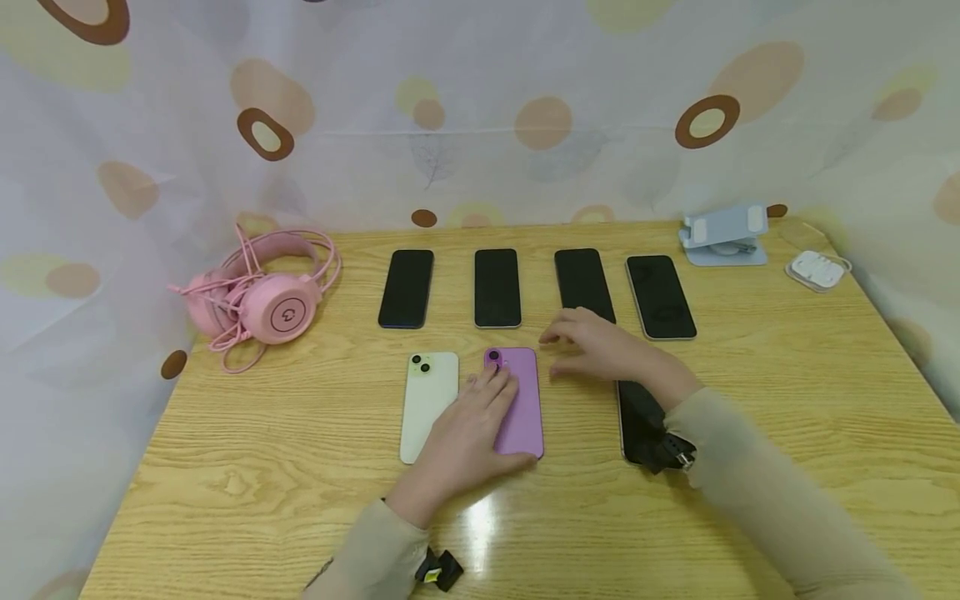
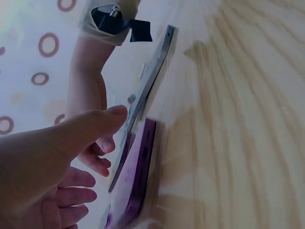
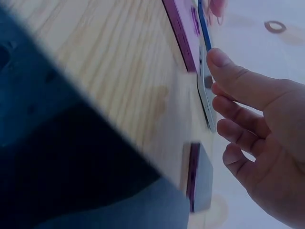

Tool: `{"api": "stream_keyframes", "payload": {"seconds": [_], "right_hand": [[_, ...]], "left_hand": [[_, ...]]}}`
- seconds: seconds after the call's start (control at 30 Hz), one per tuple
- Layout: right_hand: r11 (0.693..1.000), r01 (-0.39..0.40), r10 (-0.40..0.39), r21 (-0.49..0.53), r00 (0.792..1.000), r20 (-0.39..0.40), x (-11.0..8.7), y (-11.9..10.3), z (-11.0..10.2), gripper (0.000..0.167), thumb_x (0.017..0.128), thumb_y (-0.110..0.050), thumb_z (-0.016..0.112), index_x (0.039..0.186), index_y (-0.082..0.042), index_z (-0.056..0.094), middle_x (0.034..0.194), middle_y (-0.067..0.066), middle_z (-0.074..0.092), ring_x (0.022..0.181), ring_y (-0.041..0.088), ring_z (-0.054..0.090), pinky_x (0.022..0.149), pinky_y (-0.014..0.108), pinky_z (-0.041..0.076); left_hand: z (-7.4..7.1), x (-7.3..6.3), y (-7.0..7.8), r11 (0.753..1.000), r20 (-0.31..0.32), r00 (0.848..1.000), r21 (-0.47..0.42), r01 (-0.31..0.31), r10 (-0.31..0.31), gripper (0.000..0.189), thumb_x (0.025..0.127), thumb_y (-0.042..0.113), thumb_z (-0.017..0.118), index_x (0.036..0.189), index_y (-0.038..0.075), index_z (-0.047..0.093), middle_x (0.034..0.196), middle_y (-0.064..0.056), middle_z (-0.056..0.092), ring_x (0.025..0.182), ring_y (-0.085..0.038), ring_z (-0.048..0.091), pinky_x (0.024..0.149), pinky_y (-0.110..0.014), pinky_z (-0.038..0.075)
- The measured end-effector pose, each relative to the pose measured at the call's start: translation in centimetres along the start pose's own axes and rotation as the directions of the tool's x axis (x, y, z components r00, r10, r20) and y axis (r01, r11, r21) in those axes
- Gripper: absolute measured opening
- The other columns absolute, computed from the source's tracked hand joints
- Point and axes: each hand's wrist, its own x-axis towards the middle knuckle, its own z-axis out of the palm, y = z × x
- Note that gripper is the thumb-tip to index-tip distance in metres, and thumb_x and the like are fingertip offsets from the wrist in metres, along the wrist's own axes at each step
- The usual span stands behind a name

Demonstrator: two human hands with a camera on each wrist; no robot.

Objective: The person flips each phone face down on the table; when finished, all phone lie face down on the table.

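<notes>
Patterned cloth (image 1: 480,171): Pale, printed with brown, tan and yellowish ovals; it hangs behind the table and along both sides.
Wooden table (image 1: 285,442): Light yellow-brown with a visible grain, seen from above.
Sleeves (image 1: 765,483): Beige, one on each of the person's arms, entering from the near side, with a small dark device at each wrist.
Pink headphones (image 1: 281,308): In the far left corner, their cord tangled over the band and ear cups.
Left hand (image 1: 467,429): Spread over part of the purple phone (image 1: 525,408), fingers reaching toward its camera end, thumb held wide near its close end. Whether it presses down, I cannot tell.
Right hand (image 1: 600,346): Just right of the purple phone, fingers loosely bent, thumb well apart from them.
Near row: The purple phone lies back up in the middle. To its left is a pale green phone (image 1: 423,400), also back up; to its right a black-screened phone (image 1: 633,417), partly hidden under the right wrist.
Far row: Four dark-screened phones (image 1: 497,287), face up, side by side.
Blue-grey stand (image 1: 726,225): At the far edge, right of that row.
White corded item (image 1: 817,269): Small, near the far right corner.
</notes>
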Motion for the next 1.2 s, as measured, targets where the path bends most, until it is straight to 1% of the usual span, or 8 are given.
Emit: {"api": "stream_keyframes", "payload": {"seconds": [0.1, 0.27, 0.4, 0.53, 0.77, 0.9, 1.1, 1.2], "right_hand": [[0.999, -0.04, 0.04, -0.018, 0.999, -0.003, -1.9, 1.1, -0.9, 0.041, 0.08, -0.023, 0.078, 0.114, -0.003, 0.066, 0.109, 0.007, 0.058, 0.097, 0.025, 0.053, 0.084, 0.041, 0.048], [0.994, -0.064, 0.062, -0.084, 0.998, -0.019, -5.4, 3.5, -2.7, 0.042, 0.079, -0.021, 0.078, 0.113, -0.001, 0.065, 0.107, 0.009, 0.059, 0.095, 0.027, 0.055, 0.08, 0.043, 0.049], [0.988, -0.13, 0.129, -0.078, 0.992, -0.011, -8.0, 5.3, -4.0, 0.041, 0.079, -0.016, 0.078, 0.113, 0.001, 0.065, 0.106, 0.011, 0.059, 0.095, 0.029, 0.056, 0.08, 0.045, 0.049], [0.981, -0.183, 0.183, -0.058, 0.983, 0.006, -9.7, 6.6, -4.6, 0.042, 0.075, -0.011, 0.08, 0.112, 0.004, 0.066, 0.106, 0.013, 0.061, 0.096, 0.03, 0.057, 0.081, 0.046, 0.051], [0.968, -0.244, 0.24, 0.059, 0.969, 0.06, -10.8, 7.8, -4.1, 0.053, 0.072, -0.014, 0.083, 0.118, 0.003, 0.062, 0.114, 0.016, 0.059, 0.101, 0.031, 0.056, 0.084, 0.047, 0.049], [0.972, -0.223, 0.219, 0.076, 0.974, 0.063, -10.7, 7.8, -3.8, 0.058, 0.07, -0.015, 0.084, 0.121, 0.002, 0.061, 0.116, 0.015, 0.058, 0.101, 0.029, 0.054, 0.086, 0.047, 0.048], [0.979, -0.196, 0.192, 0.064, 0.979, 0.067, -10.6, 8.0, -3.6, 0.059, 0.069, -0.016, 0.085, 0.122, -0.002, 0.062, 0.112, 0.008, 0.058, 0.089, 0.019, 0.049, 0.077, 0.037, 0.047], [0.975, -0.202, 0.197, 0.094, 0.979, 0.06, -10.7, 8.2, -3.4, 0.058, 0.069, -0.015, 0.085, 0.12, -0.002, 0.062, 0.11, 0.005, 0.059, 0.09, 0.017, 0.05, 0.078, 0.033, 0.048]], "left_hand": [[0.3, 0.8, 1.2, 0.999, 0.013, 0.999, 0.02, -0.049, 0.049, 0.095, 0.08, 0.06, 0.066, 0.147, 0.003, 0.033, 0.154, -0.012, 0.026, 0.144, -0.025, 0.014, 0.117, -0.037, 0.012], [1.1, 2.5, 3.5, 0.984, 0.056, 0.989, 0.111, -0.139, 0.134, 0.095, 0.083, 0.065, 0.058, 0.149, 0.004, 0.029, 0.156, -0.011, 0.024, 0.144, -0.023, 0.013, 0.117, -0.035, 0.009], [1.9, 3.8, 5.3, 0.972, 0.093, 0.981, 0.15, -0.18, 0.168, 0.094, 0.085, 0.067, 0.054, 0.151, 0.006, 0.026, 0.157, -0.009, 0.022, 0.145, -0.021, 0.012, 0.117, -0.034, 0.008], [2.9, 4.9, 6.6, 0.966, 0.122, 0.974, 0.158, -0.206, 0.188, 0.094, 0.085, 0.069, 0.049, 0.152, 0.009, 0.024, 0.158, -0.006, 0.018, 0.145, -0.019, 0.009, 0.117, -0.03, 0.005], [4.1, 6.2, 8.2, 0.956, 0.168, 0.964, 0.174, -0.235, 0.207, 0.096, 0.084, 0.072, 0.047, 0.153, 0.011, 0.021, 0.159, -0.006, 0.013, 0.145, -0.018, 0.006, 0.117, -0.029, 0.002], [4.4, 6.6, 8.8, 0.953, 0.178, 0.965, 0.197, -0.228, 0.194, 0.097, 0.083, 0.072, 0.049, 0.152, 0.01, 0.022, 0.159, -0.007, 0.013, 0.145, -0.019, 0.006, 0.117, -0.029, 0.004], [4.6, 6.8, 9.1, 0.949, 0.189, 0.967, 0.234, -0.211, 0.168, 0.096, 0.082, 0.073, 0.05, 0.151, 0.011, 0.026, 0.158, -0.007, 0.016, 0.145, -0.018, 0.007, 0.117, -0.028, 0.005], [4.6, 6.9, 9.1, 0.948, 0.188, 0.968, 0.241, -0.21, 0.166, 0.095, 0.083, 0.072, 0.05, 0.151, 0.01, 0.028, 0.158, -0.007, 0.017, 0.145, -0.019, 0.008, 0.117, -0.028, 0.006]]}}
